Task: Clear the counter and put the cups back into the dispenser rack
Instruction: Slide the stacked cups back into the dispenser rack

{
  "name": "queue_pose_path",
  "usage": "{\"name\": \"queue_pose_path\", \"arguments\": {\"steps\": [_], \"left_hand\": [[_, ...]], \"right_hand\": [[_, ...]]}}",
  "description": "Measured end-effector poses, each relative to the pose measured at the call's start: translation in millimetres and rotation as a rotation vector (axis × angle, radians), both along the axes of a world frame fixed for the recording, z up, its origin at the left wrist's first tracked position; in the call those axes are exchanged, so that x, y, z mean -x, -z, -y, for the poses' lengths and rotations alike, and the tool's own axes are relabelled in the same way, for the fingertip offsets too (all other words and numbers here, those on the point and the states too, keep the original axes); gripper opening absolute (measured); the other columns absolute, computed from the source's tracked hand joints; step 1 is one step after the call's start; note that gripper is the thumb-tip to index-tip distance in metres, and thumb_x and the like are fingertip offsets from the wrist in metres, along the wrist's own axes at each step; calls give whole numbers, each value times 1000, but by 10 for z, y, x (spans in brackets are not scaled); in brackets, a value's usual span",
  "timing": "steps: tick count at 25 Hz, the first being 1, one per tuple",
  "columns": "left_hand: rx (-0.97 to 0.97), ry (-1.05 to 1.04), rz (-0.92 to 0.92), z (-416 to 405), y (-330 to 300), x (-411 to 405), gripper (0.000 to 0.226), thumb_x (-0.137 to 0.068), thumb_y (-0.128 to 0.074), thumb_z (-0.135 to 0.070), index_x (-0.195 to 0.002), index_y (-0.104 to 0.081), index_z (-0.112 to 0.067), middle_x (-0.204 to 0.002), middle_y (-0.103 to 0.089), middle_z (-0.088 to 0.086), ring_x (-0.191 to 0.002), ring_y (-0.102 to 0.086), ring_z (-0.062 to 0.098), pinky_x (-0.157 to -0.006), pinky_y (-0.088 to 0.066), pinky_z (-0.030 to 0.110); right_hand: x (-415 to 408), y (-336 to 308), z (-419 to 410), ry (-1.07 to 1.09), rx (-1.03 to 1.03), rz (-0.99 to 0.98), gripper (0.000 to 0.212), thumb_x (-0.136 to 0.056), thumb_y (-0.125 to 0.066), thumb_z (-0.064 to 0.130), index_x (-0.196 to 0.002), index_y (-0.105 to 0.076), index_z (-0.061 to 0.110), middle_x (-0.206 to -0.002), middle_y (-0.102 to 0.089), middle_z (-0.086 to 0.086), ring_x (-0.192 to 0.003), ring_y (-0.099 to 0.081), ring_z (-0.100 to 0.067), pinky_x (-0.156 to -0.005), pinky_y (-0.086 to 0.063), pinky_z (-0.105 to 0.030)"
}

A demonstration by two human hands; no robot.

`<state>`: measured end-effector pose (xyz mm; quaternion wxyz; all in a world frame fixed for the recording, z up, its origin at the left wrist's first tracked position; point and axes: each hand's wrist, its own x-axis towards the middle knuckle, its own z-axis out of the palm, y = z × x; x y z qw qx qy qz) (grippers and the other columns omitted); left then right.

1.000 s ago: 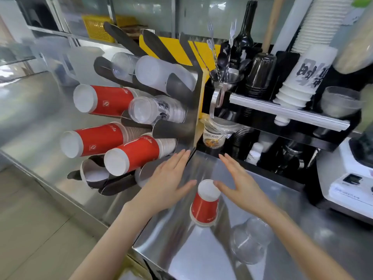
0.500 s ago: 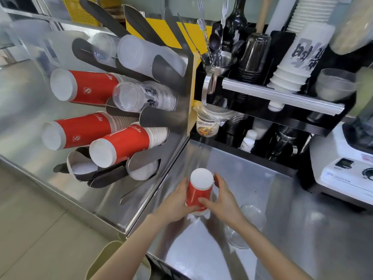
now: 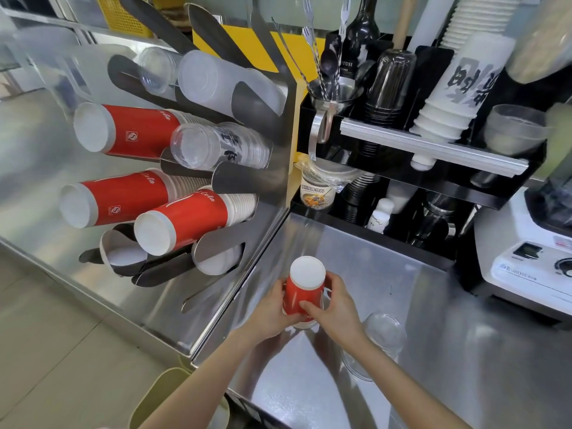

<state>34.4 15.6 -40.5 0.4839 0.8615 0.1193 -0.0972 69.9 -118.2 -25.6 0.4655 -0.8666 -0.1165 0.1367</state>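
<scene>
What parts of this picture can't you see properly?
- Red cup, head view: its lower rim is covered by the left hand and right hand, so I cannot tell if it touches the counter.
- Clear cup: partly behind the right forearm.
- Blender: cut off by the right edge.

Cup (image 3: 301,292) on counter (image 3: 433,351), dispenser rack (image 3: 278,125) left, blender (image 3: 532,258) right

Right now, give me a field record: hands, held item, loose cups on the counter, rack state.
left hand: grips red cup, left side
right hand: grips red cup, right side
red cup: upside down, white base up
clear cup: on steel counter, right of hands
dispenser rack: red, clear and frosted stacks in slots
</scene>
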Motion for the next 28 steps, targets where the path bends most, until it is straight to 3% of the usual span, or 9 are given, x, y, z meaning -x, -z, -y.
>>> {"name": "queue_pose_path", "arguments": {"steps": [4, 7, 10, 13, 15, 19, 22, 25, 28], "left_hand": [[81, -61, 44, 38, -63, 45, 77, -70, -74, -20, -130, -28, -11, -127, -52, 4, -115, -55, 22, -93, -47, 32], [98, -127, 164, 70, -272, 59, 71, -71, -72, -15, -128, -30, -17, -110, -51, -8, -102, -54, 12, -83, -41, 24], [184, -176, 323, 68, -541, 76, 67, -71, -72, -7, -120, -31, -30, -106, -51, -19, -103, -55, 9, -86, -43, 20], [194, -208, 461, 23, -831, 151, 61, -71, -73, -8, -109, -36, -37, -104, -47, -29, -92, -54, -17, -76, -42, 0], [184, -228, 540, -36, -999, 219, 57, -68, -74, -17, -104, -38, -43, -106, -48, -31, -92, -50, -25, -77, -41, -2], [178, -359, 655, -194, -1205, 438, 56, -70, -75, -13, -108, -44, -42, -110, -56, -23, -98, -53, -19, -78, -42, 0], [153, -461, 708, -339, -1308, 621, 55, -64, -73, -30, -112, -46, -32, -110, -59, -17, -99, -55, -14, -80, -43, 3], [82, -575, 730, -511, -1406, 754, 52, -56, -67, -43, -101, -40, -46, -102, -55, -24, -90, -53, -22, -71, -41, -3], [81, -686, 743, -682, -1385, 871, 50, -61, -68, -30, -103, -43, -42, -103, -52, -25, -90, -58, -13, -69, -44, 0]], "right_hand": [[52, -161, 45, -10, -38, 71, 66, -70, -74, 16, -125, -37, 18, -125, -47, 1, -118, -47, -16, -88, -34, -8], [93, -462, 48, -20, -116, 156, 63, -67, -76, 15, -117, -39, 29, -119, -46, 7, -106, -48, -4, -75, -34, 2], [133, -806, 46, -42, -231, 256, 63, -64, -77, 18, -109, -39, 40, -118, -48, 9, -101, -46, 12, -78, -33, 7], [169, -1076, 0, -91, -310, 342, 62, -62, -74, 23, -113, -42, 39, -120, -47, 9, -110, -45, 8, -85, -33, 4], [190, -1208, -47, -135, -342, 384, 65, -64, -77, 19, -119, -43, 31, -123, -47, 8, -114, -45, 3, -89, -34, 1], [279, -1465, -225, -245, -400, 459, 66, -67, -78, 19, -121, -43, 29, -125, -47, 6, -118, -45, -2, -96, -36, -7], [337, -1623, -412, -343, -440, 476, 66, -66, -78, 19, -121, -43, 30, -126, -48, 6, -119, -45, -1, -98, -38, -11], [371, -1711, -653, -440, -442, 453, 67, -67, -79, 19, -122, -42, 31, -127, -47, 10, -120, -45, -2, -99, -40, -13], [407, -1740, -913, -536, -430, 439, 67, -68, -78, 19, -124, -42, 27, -128, -46, 9, -119, -43, 2, -100, -37, -9]]}}
